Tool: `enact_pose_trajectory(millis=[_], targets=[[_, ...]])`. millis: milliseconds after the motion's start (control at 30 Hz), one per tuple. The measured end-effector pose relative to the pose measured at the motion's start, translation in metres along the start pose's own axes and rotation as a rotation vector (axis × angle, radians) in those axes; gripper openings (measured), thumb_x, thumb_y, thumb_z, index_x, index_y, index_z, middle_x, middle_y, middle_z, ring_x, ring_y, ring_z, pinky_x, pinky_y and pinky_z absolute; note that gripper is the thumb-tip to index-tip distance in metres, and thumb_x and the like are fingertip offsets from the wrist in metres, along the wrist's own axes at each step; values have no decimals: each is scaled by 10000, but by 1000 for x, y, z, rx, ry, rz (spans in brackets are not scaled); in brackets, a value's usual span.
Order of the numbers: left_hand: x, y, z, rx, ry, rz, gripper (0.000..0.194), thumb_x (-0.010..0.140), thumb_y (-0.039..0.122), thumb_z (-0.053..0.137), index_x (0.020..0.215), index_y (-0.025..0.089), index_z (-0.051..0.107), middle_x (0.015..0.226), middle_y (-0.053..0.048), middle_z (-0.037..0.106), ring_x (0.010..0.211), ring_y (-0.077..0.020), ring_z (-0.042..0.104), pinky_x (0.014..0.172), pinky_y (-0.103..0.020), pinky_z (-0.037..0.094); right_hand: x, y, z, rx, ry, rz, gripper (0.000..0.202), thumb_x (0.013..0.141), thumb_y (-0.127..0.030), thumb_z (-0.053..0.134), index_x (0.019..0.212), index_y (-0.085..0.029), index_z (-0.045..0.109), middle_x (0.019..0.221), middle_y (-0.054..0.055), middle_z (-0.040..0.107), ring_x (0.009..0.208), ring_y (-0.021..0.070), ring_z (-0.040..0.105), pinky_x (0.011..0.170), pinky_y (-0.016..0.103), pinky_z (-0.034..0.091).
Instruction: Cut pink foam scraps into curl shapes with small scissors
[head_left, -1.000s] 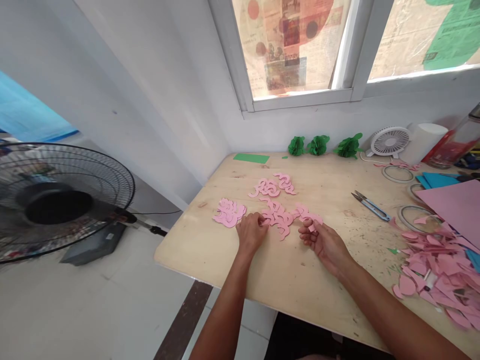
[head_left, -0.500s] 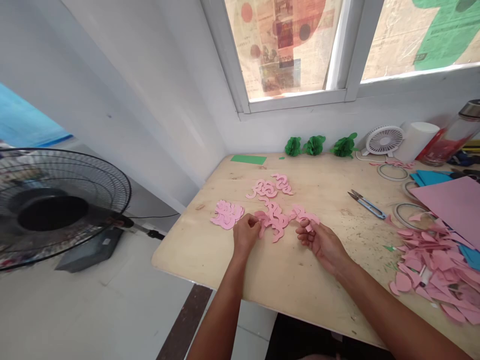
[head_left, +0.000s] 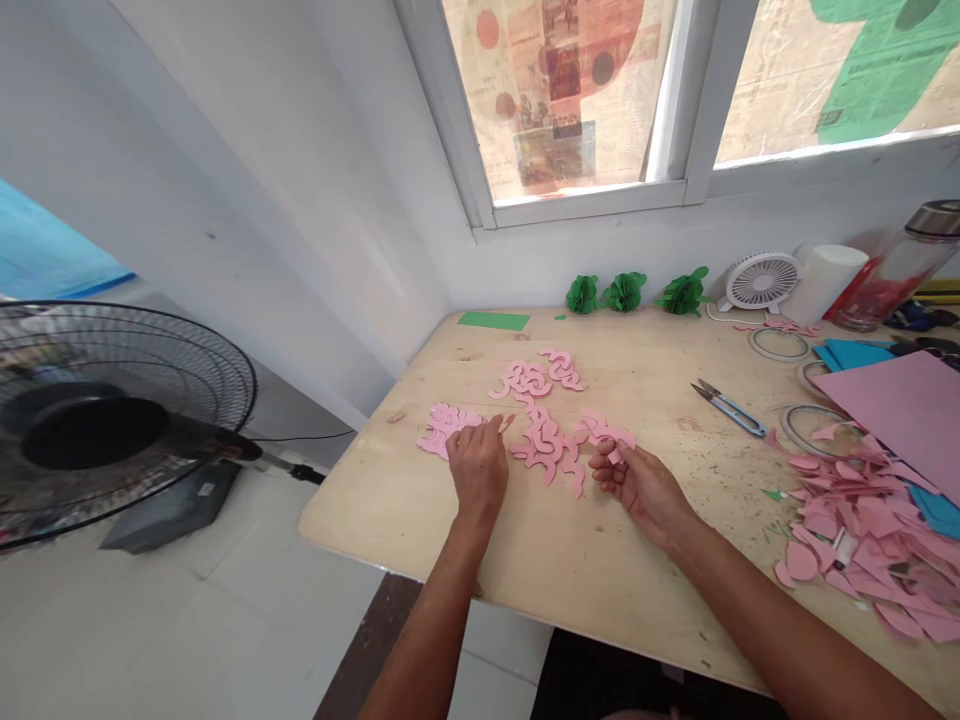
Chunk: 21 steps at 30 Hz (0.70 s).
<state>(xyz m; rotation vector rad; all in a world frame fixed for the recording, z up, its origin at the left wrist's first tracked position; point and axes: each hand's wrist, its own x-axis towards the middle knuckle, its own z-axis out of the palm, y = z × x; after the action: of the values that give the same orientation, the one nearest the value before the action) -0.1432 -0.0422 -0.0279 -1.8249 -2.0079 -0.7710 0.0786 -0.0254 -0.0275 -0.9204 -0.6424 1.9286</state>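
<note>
My right hand [head_left: 645,490] is closed, thumb against fingers, on a wavy pink paper cutout [head_left: 619,436] just above the table. My left hand [head_left: 478,468] is back-up with its fingers curled, at the right edge of a bunched pile of pink paper cutouts [head_left: 435,440]. A small pinkish sliver shows by its fingertips; I cannot make out whether it is paper or a finger. Between my hands lies a loose heap of curly pink cutouts [head_left: 541,440]. Behind it are more curled pink cutouts [head_left: 525,378].
Blue-handled thread snips [head_left: 727,408] lie to the right, near pink paper scraps [head_left: 877,530] and a pink sheet [head_left: 900,400]. Green paper shapes [head_left: 625,292], a small white fan [head_left: 761,282] and a glass bottle [head_left: 896,280] stand along the wall. A large floor fan [head_left: 112,420] stands left.
My left hand has moved left and slightly up, away from the loose heap to the bunched pile. A cutout at the heap's right front now lies spread out. My right hand keeps its hold.
</note>
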Motion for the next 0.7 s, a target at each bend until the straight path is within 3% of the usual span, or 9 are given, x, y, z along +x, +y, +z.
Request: enact_pose_trajectory(millis=[100, 233, 433, 700], targets=[[2, 7, -8, -10, 152, 70, 271, 831, 130, 431, 1021, 214, 605, 778, -68, 652, 780, -213, 552, 768, -382, 350, -1, 0, 1, 0, 3, -1, 209, 736, -373, 640, 787, -171, 635, 757, 67, 671, 636, 149, 584, 576, 266, 424], [2, 36, -12, -185, 309, 274, 204, 811, 104, 485, 932, 211, 609, 810, -52, 653, 850, -192, 563, 847, -407, 343, -1, -1, 3, -13, 11, -2, 217, 731, -380, 641, 780, -169, 634, 742, 66, 670, 620, 149, 586, 579, 270, 424], [3, 77, -1, -291, 293, 486, 196, 795, 117, 542, 957, 222, 575, 813, -24, 649, 902, -178, 569, 921, -439, 315, -1, 0, 2, -1, -94, 17, 253, 727, -397, 646, 795, -154, 637, 713, 55, 655, 607, 144, 581, 575, 265, 406], [17, 76, 3, -247, 206, 690, 246, 803, 131, 529, 1034, 214, 536, 810, -22, 625, 916, -174, 571, 942, -425, 345, -1, -2, 4, 84, -145, 22, 187, 710, -344, 655, 679, -165, 610, 663, 40, 642, 569, 136, 555, 546, 260, 376]])
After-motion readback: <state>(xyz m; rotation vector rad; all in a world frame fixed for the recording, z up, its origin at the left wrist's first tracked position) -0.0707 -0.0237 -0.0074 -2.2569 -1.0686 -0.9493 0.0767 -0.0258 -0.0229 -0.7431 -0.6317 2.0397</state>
